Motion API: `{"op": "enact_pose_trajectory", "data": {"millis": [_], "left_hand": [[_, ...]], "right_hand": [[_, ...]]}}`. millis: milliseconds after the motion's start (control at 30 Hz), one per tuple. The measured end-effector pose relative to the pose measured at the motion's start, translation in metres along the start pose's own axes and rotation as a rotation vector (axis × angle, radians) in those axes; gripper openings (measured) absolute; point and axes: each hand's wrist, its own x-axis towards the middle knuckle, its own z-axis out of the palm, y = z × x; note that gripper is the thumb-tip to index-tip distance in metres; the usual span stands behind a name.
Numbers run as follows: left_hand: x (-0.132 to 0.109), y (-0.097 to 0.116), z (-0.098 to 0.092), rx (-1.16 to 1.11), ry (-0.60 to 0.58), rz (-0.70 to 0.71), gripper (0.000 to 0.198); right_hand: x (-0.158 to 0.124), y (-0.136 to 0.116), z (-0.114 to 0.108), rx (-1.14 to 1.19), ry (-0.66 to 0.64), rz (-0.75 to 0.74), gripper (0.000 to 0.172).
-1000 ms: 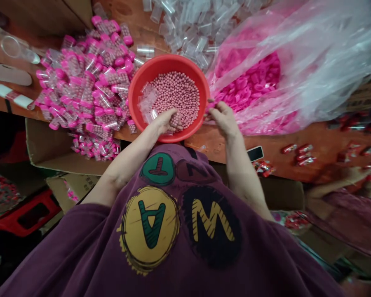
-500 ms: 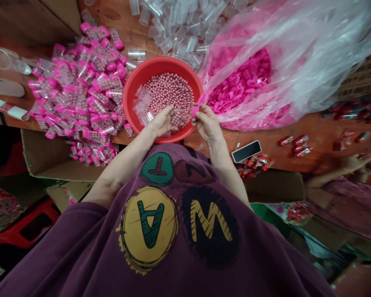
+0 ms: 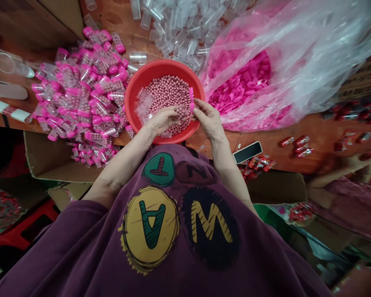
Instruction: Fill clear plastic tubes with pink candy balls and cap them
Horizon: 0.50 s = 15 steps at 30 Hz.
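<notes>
A red basin (image 3: 131, 88) holds many pink beads (image 3: 167, 90) and some small clear plastic pieces (image 3: 144, 103) at its left side. Over the basin's near right part, my left hand (image 3: 164, 119) is closed around a clear bottle of pink beads (image 3: 181, 112), partly covered by the fingers. My right hand (image 3: 207, 116) pinches a bright pink cap (image 3: 191, 99) at the basin's right rim, close by the bottle's mouth. To the right lies a clear plastic bag (image 3: 284, 82) with many pink caps (image 3: 247, 84) inside.
Capped bead bottles (image 3: 89, 88) are heaped on the left, above a cardboard box (image 3: 55, 163). Clear empty bottles (image 3: 185, 24) lie at the back. A phone (image 3: 247, 152) rests near the table edge by red wrapped items (image 3: 258, 166). Another person's hands (image 3: 363, 165) are at far right.
My right hand has turned the pink cap more upright and brought it slightly over the basin's rim. The bottle in my left hand is raised slightly towards it.
</notes>
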Motion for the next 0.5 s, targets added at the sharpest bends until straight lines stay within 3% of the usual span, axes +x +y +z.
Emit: {"op": "enact_pose_trajectory", "data": {"millis": [100,233,367,500], "left_hand": [[0.001,-0.005,0.002,-0.024,-0.024,0.034,0.042],[-0.003,-0.013,0.011,-0.12,0.027,0.099,0.017],[-0.012,-0.014,0.02,-0.176,0.068,0.117,0.012],[-0.017,-0.015,0.024,-0.127,0.102,0.103,0.016]], "right_hand": [[0.003,-0.007,0.007,-0.148,0.01,-0.088,0.064],[-0.002,-0.019,0.014,-0.377,0.08,-0.203,0.054],[-0.011,-0.03,0.017,-0.486,0.091,-0.289,0.048],[-0.02,-0.034,0.021,-0.483,0.101,-0.26,0.044]]}}
